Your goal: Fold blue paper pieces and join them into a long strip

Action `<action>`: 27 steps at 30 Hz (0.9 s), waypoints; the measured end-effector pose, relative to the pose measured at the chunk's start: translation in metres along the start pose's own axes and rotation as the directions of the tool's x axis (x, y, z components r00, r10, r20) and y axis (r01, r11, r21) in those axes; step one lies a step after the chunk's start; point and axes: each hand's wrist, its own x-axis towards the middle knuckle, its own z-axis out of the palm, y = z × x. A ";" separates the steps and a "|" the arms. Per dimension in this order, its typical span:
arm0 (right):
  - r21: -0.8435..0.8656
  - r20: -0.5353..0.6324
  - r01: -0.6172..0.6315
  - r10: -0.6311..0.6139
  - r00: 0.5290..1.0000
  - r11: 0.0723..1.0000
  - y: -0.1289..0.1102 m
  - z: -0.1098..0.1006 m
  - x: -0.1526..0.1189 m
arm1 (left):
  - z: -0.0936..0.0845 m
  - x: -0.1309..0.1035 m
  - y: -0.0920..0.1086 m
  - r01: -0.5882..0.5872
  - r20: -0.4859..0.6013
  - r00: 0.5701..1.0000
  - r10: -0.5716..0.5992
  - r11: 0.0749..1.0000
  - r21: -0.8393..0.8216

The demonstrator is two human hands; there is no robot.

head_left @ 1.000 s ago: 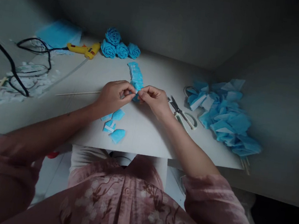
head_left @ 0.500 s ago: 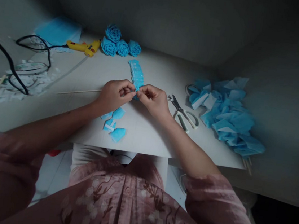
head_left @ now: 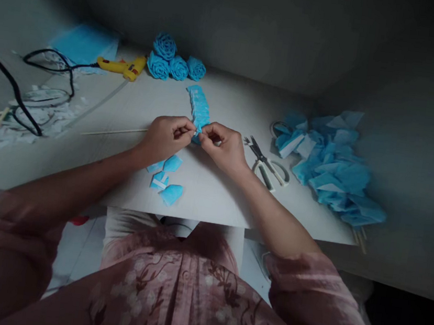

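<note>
A pleated blue strip (head_left: pixel 200 105), of paper or fabric, lies lengthwise on the table, its near end pinched between my hands. My left hand (head_left: pixel 168 136) is closed, thumb and forefinger gripping the strip's left edge. Opposite it, my right hand (head_left: pixel 225 145) pinches the right edge, the two sets of fingertips almost touching. Part of the strip's near end is hidden by my fingers. A thin wooden stick (head_left: pixel 116 131) runs out from behind my left hand. Small blue cut pieces (head_left: pixel 171 194) lie below that hand. Scissors (head_left: pixel 266 166) with white handles rest, blades apart, beside my right wrist.
Several rolled blue roses (head_left: pixel 165 46) stand at the back, near a yellow glue gun (head_left: pixel 121 67) with a black cord. White scraps (head_left: pixel 48 120) and a blue stack (head_left: pixel 84 45) are on the left. Crumpled blue flowers (head_left: pixel 335 166) on sticks fill the right edge.
Both hands keep their pinch on the pleated strip, with only slight finger movement. The rest of the table looks the same.
</note>
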 end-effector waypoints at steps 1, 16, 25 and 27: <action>0.004 0.000 -0.010 0.010 1.000 1.000 0.000 0.000 0.000 | 0.000 0.000 0.000 -0.001 0.000 1.000 0.001 1.000 0.001; 0.356 -0.061 -0.225 0.263 0.963 0.907 0.024 -0.018 0.016 | -0.061 0.044 -0.019 0.370 -0.294 0.896 -0.333 0.925 0.081; 0.477 -0.058 -0.233 0.296 0.954 0.847 0.021 -0.021 0.018 | -0.186 0.022 -0.046 0.659 -0.450 0.746 -0.490 0.445 0.606; 0.485 -0.044 -0.243 0.301 0.952 0.840 0.019 -0.022 0.017 | -0.201 0.007 -0.053 0.672 -0.455 0.716 -0.529 0.345 0.656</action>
